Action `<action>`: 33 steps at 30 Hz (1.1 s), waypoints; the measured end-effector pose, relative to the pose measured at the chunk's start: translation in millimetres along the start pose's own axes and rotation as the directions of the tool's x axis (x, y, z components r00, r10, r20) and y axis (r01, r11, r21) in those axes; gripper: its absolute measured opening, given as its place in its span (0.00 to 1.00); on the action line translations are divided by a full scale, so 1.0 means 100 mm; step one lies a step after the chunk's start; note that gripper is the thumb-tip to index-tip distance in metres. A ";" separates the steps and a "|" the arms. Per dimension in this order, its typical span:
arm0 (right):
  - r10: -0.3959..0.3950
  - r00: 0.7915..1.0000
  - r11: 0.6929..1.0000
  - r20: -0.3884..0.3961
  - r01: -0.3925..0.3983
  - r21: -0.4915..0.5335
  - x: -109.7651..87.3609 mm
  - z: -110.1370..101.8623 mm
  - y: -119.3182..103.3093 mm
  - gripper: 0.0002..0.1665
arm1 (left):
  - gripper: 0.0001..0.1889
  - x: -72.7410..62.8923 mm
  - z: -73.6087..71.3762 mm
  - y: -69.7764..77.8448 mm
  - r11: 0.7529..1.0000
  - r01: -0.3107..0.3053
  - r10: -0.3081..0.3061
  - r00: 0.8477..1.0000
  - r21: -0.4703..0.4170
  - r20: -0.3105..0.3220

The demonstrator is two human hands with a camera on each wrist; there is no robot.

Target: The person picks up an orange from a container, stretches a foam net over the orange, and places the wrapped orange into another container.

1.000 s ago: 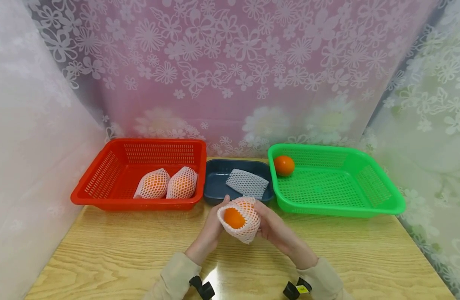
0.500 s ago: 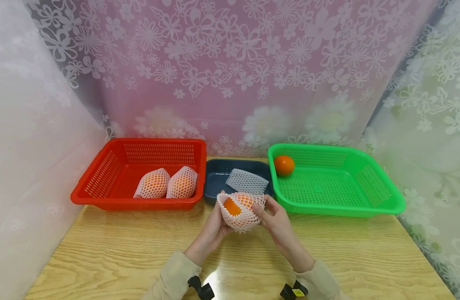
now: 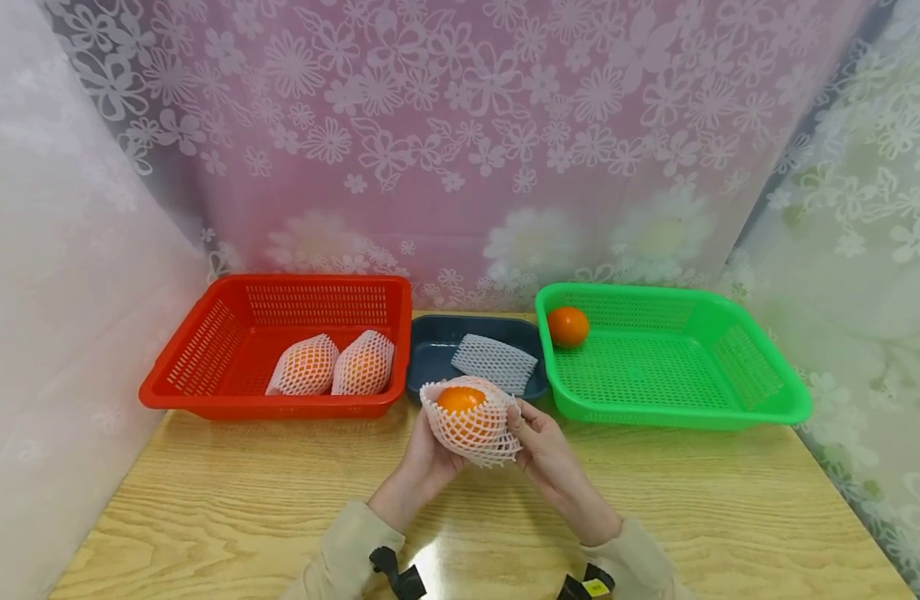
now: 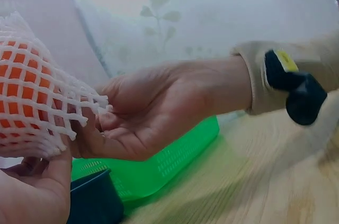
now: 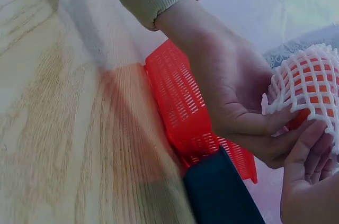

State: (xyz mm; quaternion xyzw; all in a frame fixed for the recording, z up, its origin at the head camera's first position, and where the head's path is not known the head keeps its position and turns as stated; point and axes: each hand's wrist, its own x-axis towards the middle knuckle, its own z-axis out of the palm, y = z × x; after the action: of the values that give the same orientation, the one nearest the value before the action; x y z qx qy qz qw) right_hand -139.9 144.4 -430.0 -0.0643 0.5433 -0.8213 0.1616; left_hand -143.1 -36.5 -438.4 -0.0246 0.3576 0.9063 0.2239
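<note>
While the L hand (image 3: 427, 463) is cupping the white foam net (image 3: 481, 435) from the left and below, the R hand (image 3: 552, 457) is pinching the net's right end betw. thumb and fingers. Grip state: L fingers are bending round the bulk of the load; R fingers are nearly meeting on the mesh. The held orange (image 3: 460, 400) is sitting inside the net, betw. both hands, w/ its bare top showing thru the net's open mouth.

Directly beyond the grip, the blue tray (image 3: 432, 335) is holding a loose net (image 3: 496, 362). Fwd-left of the grip, the red basket (image 3: 280, 407) is containing two netted fruits (image 3: 310, 368), side by side. Fwd-right, the green basket (image 3: 677, 417) is holding a bare orange (image 3: 568, 327) nr. its left wall. Below the grip, the wooden table (image 3: 242, 483) is supporting tray + baskets.
</note>
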 end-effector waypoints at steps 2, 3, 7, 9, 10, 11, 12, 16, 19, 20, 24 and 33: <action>-0.001 1.000 1.000 0.014 0.001 0.007 0.01 0.00 0.02 0.10 | 0.34 -0.01 0.00 0.01 1.000 0.014 -0.013 1.000 -0.020 0.001; -0.005 1.000 1.000 0.018 0.005 0.007 0.01 0.00 0.03 0.10 | 0.35 -0.01 0.00 0.02 0.999 0.023 -0.023 1.000 -0.037 0.003; -0.021 1.000 1.000 0.007 0.021 -0.008 0.03 0.00 0.07 0.09 | 0.39 -0.01 0.01 0.04 0.994 0.050 -0.050 0.999 -0.092 0.009; -0.025 0.999 0.999 -0.034 0.024 -0.038 0.03 0.00 0.08 0.08 | 0.42 -0.01 0.01 0.05 0.993 0.055 -0.054 0.998 -0.101 0.014; -0.025 0.998 0.998 -0.057 0.021 -0.058 0.04 0.00 0.08 0.08 | 0.43 -0.01 0.02 0.05 0.994 0.053 -0.052 0.999 -0.094 0.014; -0.027 0.996 0.996 -0.080 0.020 -0.091 0.04 0.00 0.08 0.08 | 0.44 0.00 0.02 0.06 0.996 0.048 -0.047 0.999 -0.076 0.012; -0.038 0.994 0.991 -0.101 0.025 -0.133 0.04 0.00 0.08 0.10 | 0.45 0.00 0.02 0.07 0.997 0.044 -0.044 0.999 -0.064 0.008; -0.117 0.983 0.944 -0.142 0.065 -0.324 0.05 -0.01 0.04 0.22 | 0.43 0.01 0.03 0.08 1.000 0.020 -0.021 1.000 -0.007 -0.020; -0.191 0.976 0.894 -0.102 0.130 -0.428 0.03 -0.01 0.01 0.28 | 0.39 0.03 0.03 0.07 0.999 0.005 -0.004 0.999 0.046 -0.032; -0.208 0.976 0.882 -0.072 0.155 -0.445 0.03 -0.01 0.00 0.30 | 0.38 0.04 0.03 0.06 0.998 0.000 0.002 0.999 0.064 -0.033; -0.260 0.964 0.831 0.057 0.254 -0.495 0.01 0.03 0.00 0.47 | 0.37 0.05 0.05 0.03 0.990 -0.016 0.018 1.000 0.138 -0.016; -0.250 0.965 0.832 -0.081 0.171 -0.528 -0.02 0.05 -0.02 0.51 | 0.31 0.05 0.06 0.09 0.858 -0.144 0.227 0.968 0.494 -0.112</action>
State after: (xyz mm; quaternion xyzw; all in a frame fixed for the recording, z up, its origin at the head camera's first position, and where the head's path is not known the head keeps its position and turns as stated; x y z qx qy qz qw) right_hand -136.8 141.9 -426.1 -0.1043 0.7435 -0.6606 0.0065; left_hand -150.5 -36.0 -429.4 -0.0091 0.5898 0.8008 0.1039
